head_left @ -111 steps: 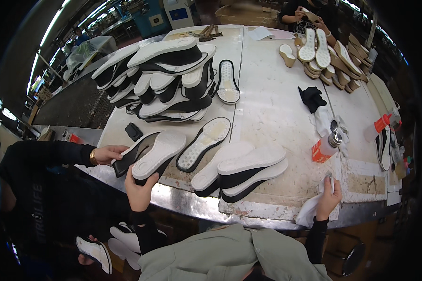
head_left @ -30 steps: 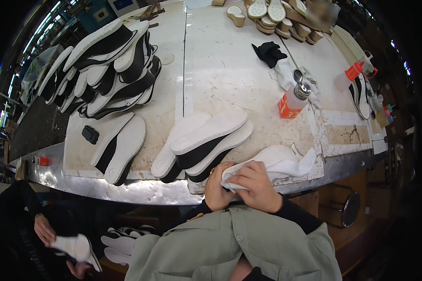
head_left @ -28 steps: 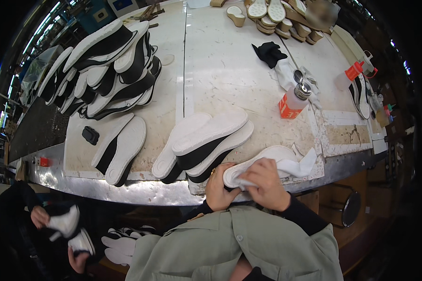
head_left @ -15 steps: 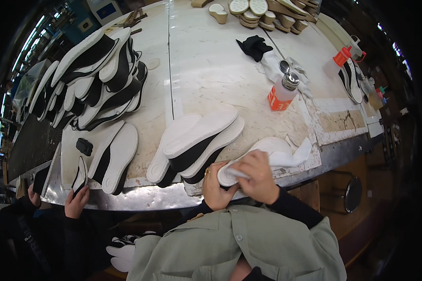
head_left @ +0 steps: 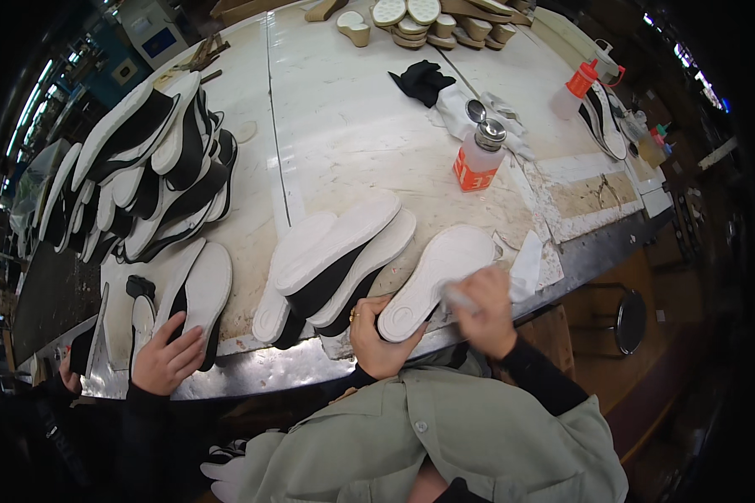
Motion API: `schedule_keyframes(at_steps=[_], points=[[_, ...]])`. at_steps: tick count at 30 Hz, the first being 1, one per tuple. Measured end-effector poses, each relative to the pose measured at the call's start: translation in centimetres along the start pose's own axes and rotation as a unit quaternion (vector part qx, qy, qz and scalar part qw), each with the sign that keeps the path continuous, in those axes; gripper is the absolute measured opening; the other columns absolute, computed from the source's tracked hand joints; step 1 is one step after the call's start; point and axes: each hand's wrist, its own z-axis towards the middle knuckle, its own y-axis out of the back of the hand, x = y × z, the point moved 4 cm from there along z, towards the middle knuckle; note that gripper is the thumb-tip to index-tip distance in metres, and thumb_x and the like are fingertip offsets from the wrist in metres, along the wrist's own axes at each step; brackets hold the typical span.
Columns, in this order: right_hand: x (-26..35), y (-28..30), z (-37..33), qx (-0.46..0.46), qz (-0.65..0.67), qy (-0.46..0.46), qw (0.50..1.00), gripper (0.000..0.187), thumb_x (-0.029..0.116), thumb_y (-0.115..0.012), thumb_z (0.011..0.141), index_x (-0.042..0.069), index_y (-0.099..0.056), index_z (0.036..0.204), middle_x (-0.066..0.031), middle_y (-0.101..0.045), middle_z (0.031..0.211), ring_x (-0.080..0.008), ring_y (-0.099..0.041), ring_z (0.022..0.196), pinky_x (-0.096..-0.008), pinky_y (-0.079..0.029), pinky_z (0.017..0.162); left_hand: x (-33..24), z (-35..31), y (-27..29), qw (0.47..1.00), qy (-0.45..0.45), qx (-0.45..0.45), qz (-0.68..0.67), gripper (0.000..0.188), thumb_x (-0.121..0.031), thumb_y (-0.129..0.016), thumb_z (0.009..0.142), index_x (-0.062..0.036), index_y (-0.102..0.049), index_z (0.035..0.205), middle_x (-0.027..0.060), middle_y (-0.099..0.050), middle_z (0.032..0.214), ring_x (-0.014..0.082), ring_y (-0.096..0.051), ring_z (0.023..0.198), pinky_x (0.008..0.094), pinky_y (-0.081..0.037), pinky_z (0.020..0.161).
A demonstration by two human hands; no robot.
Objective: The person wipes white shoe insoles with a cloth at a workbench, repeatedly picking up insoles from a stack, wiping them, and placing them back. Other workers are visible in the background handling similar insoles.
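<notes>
The white-topped wedge sole (head_left: 436,272) lies right of centre in the lower half of the frame, at the near edge of the counter (head_left: 352,109); the left hand (head_left: 379,344) has its grip clamped around the narrower near end; the right hand (head_left: 488,314), blurred, has its grip closed on a white cloth (head_left: 526,267) at the sole's right edge. The rubbing of this one piece seems partway along; its top looks largely white, yet whether any part is finished cannot be told. Just left of it, a group of soles (head_left: 340,251) lies out of hand; nothing shows whether these are done or waiting. The large pile of soles (head_left: 143,159) at upper left is untouched; at lower left a co-worker's hand (head_left: 169,360) is at another pair of soles (head_left: 205,285), whose state is equally unclear.
</notes>
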Motion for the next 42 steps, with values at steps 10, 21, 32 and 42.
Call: schedule_keyframes(at_steps=[10, 21, 32, 42], points=[[1.5, -2.8, 2.3, -0.006, 0.029, -0.004, 1.000, 0.018, 0.010, -0.066, 0.068, 0.009, -0.068, 0.086, -0.0074, -0.057, 0.079, -0.0289, -0.051, 0.082, -0.0424, -0.035, 0.076, 0.3, -0.2, -0.1, 0.997, 0.045, 0.066, -0.017, 0.060, -0.014, -0.084, 0.063, -0.0015, -0.059, 0.116, 0.0193, -0.063, 0.122, 0.0360, -0.061, 0.103, 0.0427, -0.042, 0.095], [1.1, -3.6, 4.1, 0.058, 0.021, -0.051, 0.997, 0.015, 0.013, -0.068, 0.073, 0.009, -0.072, 0.087, -0.0075, -0.063, 0.081, -0.0303, -0.055, 0.084, -0.0431, -0.036, 0.076, -0.3, 0.1, -0.2, 0.999, 0.009, 0.038, -0.003, 0.067, -0.013, -0.083, 0.061, -0.0023, -0.061, 0.123, 0.0138, -0.067, 0.115, 0.0309, -0.064, 0.099, 0.0414, -0.042, 0.095], [-0.9, -0.9, 1.4, -0.041, -0.024, -0.141, 0.989, 0.011, 0.013, -0.066, 0.077, 0.007, -0.070, 0.086, -0.0082, -0.059, 0.078, -0.0298, -0.052, 0.081, -0.0441, -0.035, 0.073, -0.5, 0.3, -0.2, 0.999, -0.006, 0.036, -0.004, 0.067, -0.013, -0.083, 0.062, -0.0014, -0.060, 0.124, 0.0133, -0.068, 0.113, 0.0293, -0.065, 0.098, 0.0398, -0.042, 0.094], [-8.4, -0.6, 1.2, -0.081, -0.114, -0.224, 0.965, 0.010, 0.015, -0.066, 0.082, 0.005, -0.066, 0.084, -0.0088, -0.059, 0.078, -0.0298, -0.054, 0.082, -0.0413, -0.036, 0.073, -0.7, 0.3, -0.2, 0.999, -0.008, 0.035, 0.002, 0.068, -0.014, -0.083, 0.062, -0.0019, -0.059, 0.125, 0.0137, -0.068, 0.114, 0.0300, -0.065, 0.099, 0.0388, -0.044, 0.092]])
